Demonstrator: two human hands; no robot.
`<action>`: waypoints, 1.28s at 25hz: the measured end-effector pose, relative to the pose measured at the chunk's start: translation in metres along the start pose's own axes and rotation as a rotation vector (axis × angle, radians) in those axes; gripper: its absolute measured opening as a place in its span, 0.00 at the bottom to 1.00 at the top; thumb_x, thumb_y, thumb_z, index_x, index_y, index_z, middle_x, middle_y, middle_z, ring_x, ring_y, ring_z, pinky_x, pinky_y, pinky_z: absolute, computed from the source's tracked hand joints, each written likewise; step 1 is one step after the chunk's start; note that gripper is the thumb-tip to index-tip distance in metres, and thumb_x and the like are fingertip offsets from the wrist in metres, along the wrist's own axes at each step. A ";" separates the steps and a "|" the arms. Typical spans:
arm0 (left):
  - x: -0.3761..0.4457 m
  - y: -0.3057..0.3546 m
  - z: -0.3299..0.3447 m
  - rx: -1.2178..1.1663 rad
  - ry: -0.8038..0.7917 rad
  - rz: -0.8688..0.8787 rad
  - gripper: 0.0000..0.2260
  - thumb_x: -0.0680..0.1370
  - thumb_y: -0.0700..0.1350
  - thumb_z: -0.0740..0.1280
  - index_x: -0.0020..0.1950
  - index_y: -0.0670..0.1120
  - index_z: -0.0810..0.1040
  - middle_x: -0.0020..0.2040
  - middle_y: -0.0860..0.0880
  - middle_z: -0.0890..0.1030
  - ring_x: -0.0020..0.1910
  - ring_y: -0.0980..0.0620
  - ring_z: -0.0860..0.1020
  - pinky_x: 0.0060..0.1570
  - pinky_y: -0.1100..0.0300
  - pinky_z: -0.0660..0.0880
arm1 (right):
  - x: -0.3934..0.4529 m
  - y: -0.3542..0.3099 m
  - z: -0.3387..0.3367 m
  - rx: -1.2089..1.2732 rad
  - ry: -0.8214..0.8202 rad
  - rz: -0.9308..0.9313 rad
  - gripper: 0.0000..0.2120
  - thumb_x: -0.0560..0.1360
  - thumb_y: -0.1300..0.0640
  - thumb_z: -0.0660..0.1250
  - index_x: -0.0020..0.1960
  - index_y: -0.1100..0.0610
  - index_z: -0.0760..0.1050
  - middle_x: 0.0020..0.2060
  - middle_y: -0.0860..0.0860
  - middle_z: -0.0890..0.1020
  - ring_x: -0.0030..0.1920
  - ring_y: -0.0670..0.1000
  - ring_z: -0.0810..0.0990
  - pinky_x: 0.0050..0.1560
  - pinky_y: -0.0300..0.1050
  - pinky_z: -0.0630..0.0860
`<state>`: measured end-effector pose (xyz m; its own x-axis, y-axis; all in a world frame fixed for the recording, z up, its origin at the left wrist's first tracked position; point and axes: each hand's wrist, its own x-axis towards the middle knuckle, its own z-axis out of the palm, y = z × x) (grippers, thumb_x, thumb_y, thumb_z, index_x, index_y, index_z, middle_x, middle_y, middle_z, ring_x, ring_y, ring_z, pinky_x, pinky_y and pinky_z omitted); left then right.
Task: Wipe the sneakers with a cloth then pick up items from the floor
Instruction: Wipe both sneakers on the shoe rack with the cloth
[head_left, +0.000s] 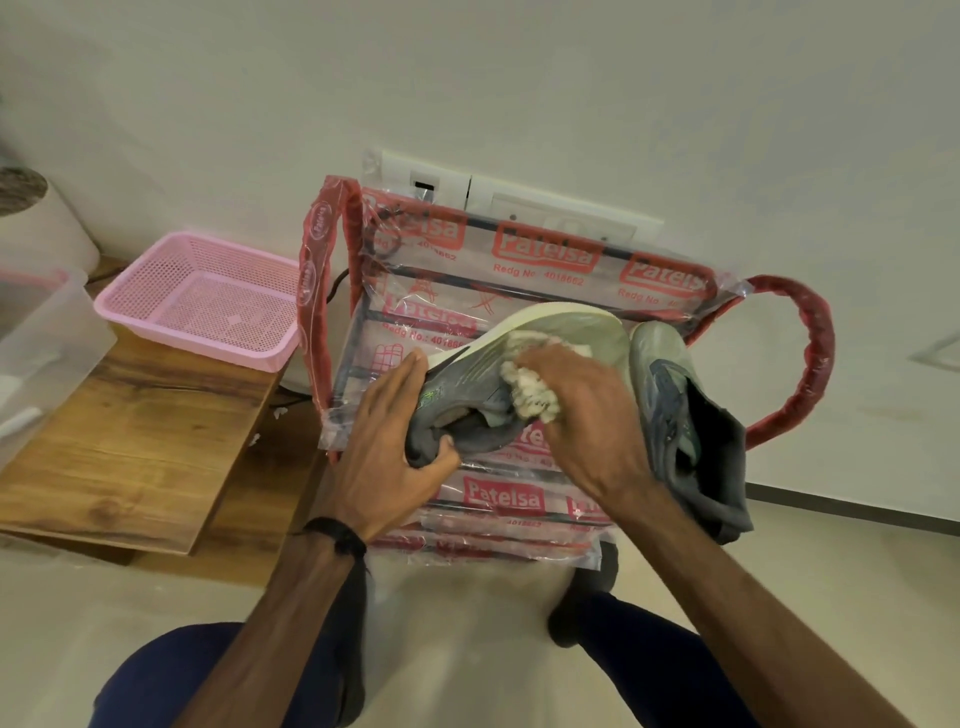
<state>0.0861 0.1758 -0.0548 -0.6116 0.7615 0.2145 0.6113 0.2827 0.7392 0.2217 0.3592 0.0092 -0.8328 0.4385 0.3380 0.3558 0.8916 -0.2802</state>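
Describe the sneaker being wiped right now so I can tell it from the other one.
On the plastic-wrapped red rack against the wall lie two grey sneakers. The wiped sneaker is leftmost, tilted sole-up, gripped by the left hand; the right hand presses a white cloth on it.

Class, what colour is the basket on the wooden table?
Pink basket, seen in the head view.

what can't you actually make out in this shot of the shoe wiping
Head view only:
- Cloth: mostly hidden under the right hand.
- Held sneaker: heel covered by the left hand.
- Clear bin: cut off by the left edge.
- Wall sockets: lower part hidden behind the plastic-wrapped rack.
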 end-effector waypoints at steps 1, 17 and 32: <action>0.000 0.001 0.002 -0.014 0.006 -0.008 0.40 0.74 0.62 0.61 0.82 0.52 0.51 0.81 0.54 0.56 0.80 0.53 0.53 0.77 0.45 0.59 | 0.004 -0.002 0.001 0.014 0.062 0.125 0.26 0.70 0.67 0.72 0.66 0.52 0.78 0.64 0.49 0.81 0.66 0.50 0.77 0.69 0.54 0.72; -0.004 0.004 -0.001 0.187 -0.053 0.082 0.38 0.76 0.60 0.58 0.82 0.55 0.46 0.83 0.54 0.47 0.81 0.50 0.46 0.77 0.46 0.54 | -0.006 0.002 -0.006 0.018 -0.080 -0.090 0.29 0.72 0.66 0.73 0.71 0.51 0.74 0.69 0.50 0.77 0.72 0.52 0.71 0.72 0.57 0.70; -0.002 0.001 -0.001 0.117 -0.058 0.029 0.38 0.76 0.61 0.60 0.82 0.52 0.49 0.82 0.52 0.52 0.80 0.47 0.52 0.75 0.47 0.55 | -0.008 -0.039 0.003 0.046 -0.192 -0.253 0.24 0.74 0.53 0.73 0.69 0.52 0.76 0.67 0.51 0.79 0.71 0.52 0.73 0.73 0.55 0.68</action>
<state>0.0875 0.1740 -0.0540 -0.5649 0.8019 0.1943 0.6847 0.3242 0.6527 0.2133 0.3207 0.0142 -0.9588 0.1703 0.2275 0.1113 0.9616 -0.2509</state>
